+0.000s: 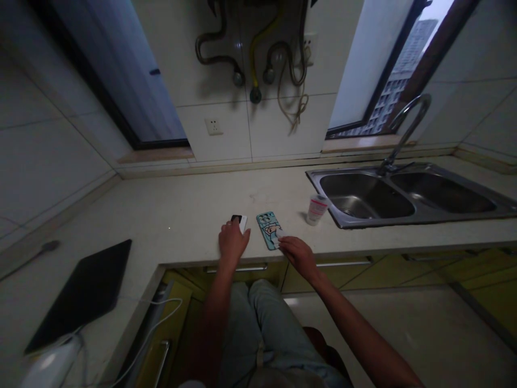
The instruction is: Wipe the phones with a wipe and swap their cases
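My left hand (233,240) rests on the counter over a small white device (243,222) with a black upper part. The thumb is at the device's right edge and the other fingers lie over its left side, hiding much of it. Just to the right lies a phone in a teal cartoon-print case (267,225), picture side up. My right hand (298,253) is at the case's lower right edge. Its fingers are pinched on a small white piece (278,235), like a tissue, which touches the case's lower part.
A clear plastic cup (316,209) with pink print stands beside the double steel sink (338,222) at right. On the left are a flat black panel (86,288), a white cable (172,310) and a white box-like device (54,364). Drawers lie under the pale counter's front edge (210,256).
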Demonstrator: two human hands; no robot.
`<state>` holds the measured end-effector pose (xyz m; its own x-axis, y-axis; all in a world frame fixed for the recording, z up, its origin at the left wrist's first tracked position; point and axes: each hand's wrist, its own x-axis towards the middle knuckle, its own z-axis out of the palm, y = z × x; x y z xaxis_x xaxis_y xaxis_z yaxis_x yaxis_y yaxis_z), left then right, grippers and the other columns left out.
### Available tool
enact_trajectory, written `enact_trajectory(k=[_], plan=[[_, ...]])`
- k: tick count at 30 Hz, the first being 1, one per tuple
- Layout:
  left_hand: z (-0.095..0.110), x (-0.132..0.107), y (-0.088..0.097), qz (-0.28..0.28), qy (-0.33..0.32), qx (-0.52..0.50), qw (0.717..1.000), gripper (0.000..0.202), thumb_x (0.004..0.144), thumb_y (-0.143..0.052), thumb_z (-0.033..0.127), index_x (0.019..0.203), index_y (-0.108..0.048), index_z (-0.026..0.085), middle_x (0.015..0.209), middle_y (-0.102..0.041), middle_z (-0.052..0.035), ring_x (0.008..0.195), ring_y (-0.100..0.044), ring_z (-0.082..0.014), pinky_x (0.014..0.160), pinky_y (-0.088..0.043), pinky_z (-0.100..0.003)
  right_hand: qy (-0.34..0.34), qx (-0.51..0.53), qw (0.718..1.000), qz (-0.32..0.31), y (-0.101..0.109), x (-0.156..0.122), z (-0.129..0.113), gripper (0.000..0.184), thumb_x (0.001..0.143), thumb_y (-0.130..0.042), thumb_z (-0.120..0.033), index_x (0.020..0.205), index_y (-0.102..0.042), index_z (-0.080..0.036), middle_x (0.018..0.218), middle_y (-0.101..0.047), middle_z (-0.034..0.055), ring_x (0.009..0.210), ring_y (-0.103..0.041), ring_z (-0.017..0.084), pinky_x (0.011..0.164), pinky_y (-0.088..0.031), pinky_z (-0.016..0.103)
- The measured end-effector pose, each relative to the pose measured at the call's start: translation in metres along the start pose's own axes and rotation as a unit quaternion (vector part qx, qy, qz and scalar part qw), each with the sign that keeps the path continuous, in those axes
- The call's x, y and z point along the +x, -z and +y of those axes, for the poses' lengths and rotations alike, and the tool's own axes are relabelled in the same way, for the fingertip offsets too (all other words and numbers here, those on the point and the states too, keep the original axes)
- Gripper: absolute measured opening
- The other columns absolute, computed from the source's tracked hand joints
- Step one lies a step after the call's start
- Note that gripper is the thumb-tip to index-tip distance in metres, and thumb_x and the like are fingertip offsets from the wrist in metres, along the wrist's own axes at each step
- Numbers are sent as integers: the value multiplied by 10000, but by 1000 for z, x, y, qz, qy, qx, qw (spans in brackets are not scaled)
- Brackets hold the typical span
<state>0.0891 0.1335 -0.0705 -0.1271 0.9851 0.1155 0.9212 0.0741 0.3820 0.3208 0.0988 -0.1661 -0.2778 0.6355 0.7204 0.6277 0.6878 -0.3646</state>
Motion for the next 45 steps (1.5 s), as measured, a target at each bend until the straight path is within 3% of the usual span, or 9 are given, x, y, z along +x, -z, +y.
enact_trajectory(k=[3, 16, 25, 28, 31, 35, 38, 42, 45], plan=[[-12, 9, -2, -20, 11, 87, 996, 695, 775, -681, 526, 1332, -498, 153, 1267, -582, -221, 1187, -512, -373, 929, -423, -424, -5, 16, 1000, 11, 1, 0, 0, 167, 949, -594, -229, 1051, -724, -252, 1084, -757, 79, 1014, -706, 231, 873, -580, 425], [-27, 40, -9, -73, 77, 47, 993, 642, 664, -692, 523, 1134, -589, 98, 1196, -612, -285, 1140, -584, -398, 905, -460, -424, -64, 89, 994, 12, 10, 2, -3, 170, 939, -618, -286, 1058, -739, -272, 1033, -768, 67, 965, -719, 233, 854, -594, 420], [-29, 38, -7, -50, 103, -161, 980, 625, 577, -808, 354, 1096, -504, 184, 1124, -683, -198, 1025, -658, -334, 810, -492, -378, -107, 157, 982, 17, 15, 5, -7, 167, 936, -619, -321, 1026, -752, -275, 1016, -770, 62, 958, -714, 238, 865, -581, 421], [-31, 34, -15, -91, 108, -390, 910, 575, 553, -827, 370, 1015, -542, 180, 953, -712, -117, 806, -673, -251, 674, -499, -323, -172, 199, 964, 41, 16, 6, -8, 174, 921, -631, -356, 1006, -750, -260, 998, -767, 61, 940, -715, 233, 863, -575, 407], [-28, 29, -24, -147, 115, -613, 767, 535, 551, -824, 381, 979, -588, 163, 789, -693, -50, 637, -636, -184, 600, -496, -291, -272, 244, 923, 124, 16, 9, -6, 221, 862, -678, -434, 919, -718, -223, 881, -745, 46, 810, -700, 213, 740, -578, 348], [-13, 22, -33, -156, 137, -751, 627, 402, 632, -744, 260, 1003, -633, 152, 858, -725, -70, 767, -689, -187, 740, -553, -296, -373, 319, 842, 225, 20, 22, -5, 332, 807, -685, -514, 905, -612, -205, 672, -607, -35, 549, -547, 131, 501, -453, 233], [1, 17, -38, -198, 113, -803, 550, 452, 646, -639, 137, 1098, -642, 140, 1063, -734, -102, 983, -696, -215, 886, -553, -330, -390, 344, 810, 273, 26, 42, -8, 354, 797, -677, -521, 916, -566, -207, 693, -564, -50, 544, -502, 109, 499, -409, 214], [17, 16, -49, -325, 126, -808, 475, 437, 756, -591, 222, 1166, -627, 76, 1096, -726, -161, 1019, -696, -273, 901, -554, -419, -350, 277, 831, 332, 28, 78, -12, 318, 848, -624, -496, 929, -558, -195, 748, -567, -32, 620, -538, 119, 567, -433, 227], [30, 19, -59, -399, 152, -791, 437, 499, 896, -512, 479, 1155, -641, 74, 1016, -737, -182, 981, -706, -320, 888, -547, -479, -260, 176, 902, 296, 16, 101, -15, 253, 928, -540, -429, 996, -594, -191, 889, -657, 35, 807, -639, 173, 741, -516, 303]])
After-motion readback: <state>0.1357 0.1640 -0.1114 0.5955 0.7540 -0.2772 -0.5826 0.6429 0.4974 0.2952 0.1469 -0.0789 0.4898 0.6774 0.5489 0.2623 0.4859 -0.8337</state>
